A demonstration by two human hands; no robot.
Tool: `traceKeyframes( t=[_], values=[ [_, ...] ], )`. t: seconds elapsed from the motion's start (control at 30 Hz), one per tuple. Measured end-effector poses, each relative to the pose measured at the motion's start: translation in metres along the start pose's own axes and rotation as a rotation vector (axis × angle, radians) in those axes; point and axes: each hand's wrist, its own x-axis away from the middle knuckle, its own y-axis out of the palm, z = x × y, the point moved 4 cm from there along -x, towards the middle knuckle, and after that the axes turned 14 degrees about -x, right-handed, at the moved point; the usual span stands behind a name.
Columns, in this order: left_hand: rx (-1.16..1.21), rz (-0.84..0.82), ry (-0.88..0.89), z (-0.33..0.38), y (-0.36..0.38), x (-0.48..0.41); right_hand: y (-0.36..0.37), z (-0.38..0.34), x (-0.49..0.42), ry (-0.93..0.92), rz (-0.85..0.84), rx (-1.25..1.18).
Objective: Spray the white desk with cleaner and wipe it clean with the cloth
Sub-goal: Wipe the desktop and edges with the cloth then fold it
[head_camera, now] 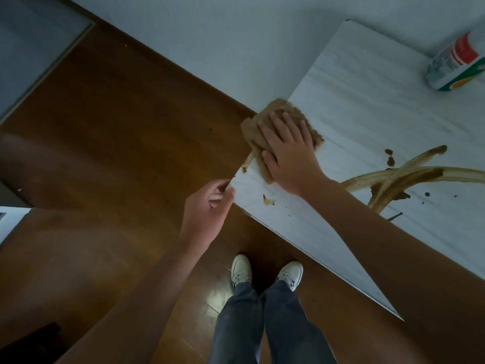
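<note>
White desk smeared brown, right hand flat on cloth, left hand grips its corner, cleaner bottle label blurred

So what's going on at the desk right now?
A person is wiping the white desk. The right hand presses flat on the tan cloth near the desk's edge. The left hand sits with curled fingers at the near corner; whether it grips is unclear. Brown smears beside the cloth are not yet wiped. The cleaner can sits on the far side.

Dim, bluish wide-angle view; glare on floor, edges blurred.
</note>
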Motion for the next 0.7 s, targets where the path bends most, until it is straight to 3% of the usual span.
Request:
traceKeyframes(
  t=[0.13,0.33,0.43,0.53,0.7],
  values=[
    [-0.194,-0.008,0.138,0.0,-0.003,0.006,0.008,-0.007,0.034,-0.159,-0.093,0.011],
    [-0.574,0.077,0.447,0.002,-0.012,0.018,-0.005,0.011,0.065,-0.159,-0.15,-0.007],
    [-0.692,0.063,0.566,0.0,-0.011,0.022,-0.006,0.011,0.049,-0.06,-0.09,-0.011],
    [-0.728,0.038,0.625,-0.003,-0.009,0.024,0.004,-0.007,0.028,0.044,-0.021,0.009],
    [-0.763,0.005,0.628,-0.008,-0.006,0.026,0.017,-0.031,0.045,-0.116,-0.091,0.026]
  ],
)
